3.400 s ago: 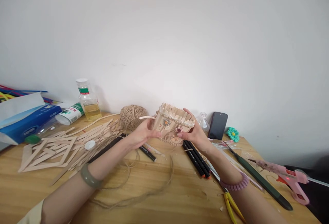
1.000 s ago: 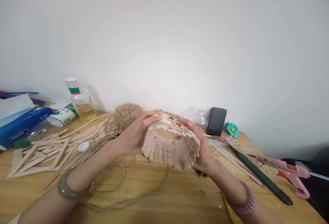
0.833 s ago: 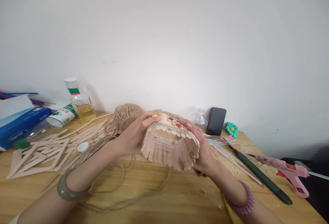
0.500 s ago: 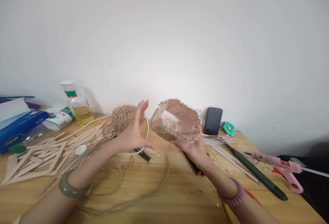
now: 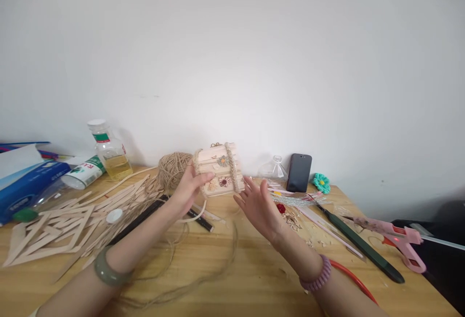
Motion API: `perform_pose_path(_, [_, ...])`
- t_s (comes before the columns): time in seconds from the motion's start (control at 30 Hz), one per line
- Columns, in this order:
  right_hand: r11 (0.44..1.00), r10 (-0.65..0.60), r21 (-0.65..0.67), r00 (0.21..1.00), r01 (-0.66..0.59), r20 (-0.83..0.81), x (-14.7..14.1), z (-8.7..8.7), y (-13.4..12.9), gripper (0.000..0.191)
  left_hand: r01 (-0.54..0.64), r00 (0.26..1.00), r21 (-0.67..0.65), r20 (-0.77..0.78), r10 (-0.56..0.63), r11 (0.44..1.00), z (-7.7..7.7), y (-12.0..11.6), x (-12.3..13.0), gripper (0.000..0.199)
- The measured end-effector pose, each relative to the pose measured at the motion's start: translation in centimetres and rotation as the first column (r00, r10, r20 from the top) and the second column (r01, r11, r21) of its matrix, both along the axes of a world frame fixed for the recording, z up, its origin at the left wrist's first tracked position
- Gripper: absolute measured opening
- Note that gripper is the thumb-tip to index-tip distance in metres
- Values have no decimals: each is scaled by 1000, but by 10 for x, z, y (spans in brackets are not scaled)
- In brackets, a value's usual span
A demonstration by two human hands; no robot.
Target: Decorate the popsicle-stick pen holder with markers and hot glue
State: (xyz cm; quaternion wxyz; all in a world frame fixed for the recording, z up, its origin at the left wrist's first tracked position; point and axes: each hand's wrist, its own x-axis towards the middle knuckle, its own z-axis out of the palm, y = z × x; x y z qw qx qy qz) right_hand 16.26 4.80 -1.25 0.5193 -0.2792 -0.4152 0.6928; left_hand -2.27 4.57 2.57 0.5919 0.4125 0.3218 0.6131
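Note:
A small basket-like craft piece [image 5: 219,159] made of pale wooden sticks is held up over the table. Two bands of twine cross its side, and small flower decorations sit between them. My left hand [image 5: 189,187] grips its left end, with the thumb across the front. My right hand [image 5: 262,210] is by the lower right edge, palm turned up and fingers spread; whether its fingertips touch the piece I cannot tell. Behind my left hand lies a ball of twine [image 5: 173,167].
Wooden sticks [image 5: 69,227] and a bottle of yellow liquid [image 5: 114,154] lie or stand to the left. On the right are a phone [image 5: 300,172], a teal flower [image 5: 321,183], a dark green tool [image 5: 363,244] and a pink glue gun [image 5: 397,237]. Loose twine [image 5: 189,285] trails across the front.
The craft piece has turned from showing its hollow inside to its decorated side and shifted left. My left hand has taken hold; my right hand has let go.

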Motion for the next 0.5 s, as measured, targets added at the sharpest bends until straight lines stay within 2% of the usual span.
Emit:
perform_pose_path(0.07, [998, -11, -69, 1000, 10, -22, 3, -4, 10, 60, -82, 990, 66, -110, 89, 994, 3, 3, -1, 85])
perform_pose_path(0.13, [997, -13, -79, 998, 8, -61, -2, -2, 15, 59, -150, 924, 189, -321, 205, 970, 5, 2, 3, 82])
perform_pose_path(0.17, [998, -8, -68, 996, 2, -87, -7, 1, 16, 59, -162, 853, 262, -447, 269, 951, 8, 0, 7, 82])
perform_pose_path(0.23, [999, 6, -33, 989, -11, -151, -18, 9, 15, 56, -131, 647, 398, -659, 383, 908, 14, -6, 15, 84])
perform_pose_path(0.3, [998, 50, -21, 969, -56, -241, -27, 14, 14, 52, -61, 462, 469, -770, 441, 881, 23, -13, 21, 85])
perform_pose_path(0.33, [997, 63, -22, 960, -72, -272, -29, 15, 14, 50, -41, 416, 488, -785, 459, 872, 29, -15, 23, 83])
perform_pose_path(0.37, [996, 68, -28, 954, -80, -293, -30, 16, 14, 47, -47, 404, 506, -779, 479, 861, 34, -17, 24, 80])
perform_pose_path(0.43, [996, 53, -46, 955, -70, -293, -28, 14, 17, 43, -95, 445, 548, -723, 528, 831, 43, -18, 24, 76])
perform_pose_path(0.5, [997, 37, -55, 957, -55, -287, -24, 14, 19, 43, -76, 462, 573, -705, 538, 816, 47, -16, 24, 76])
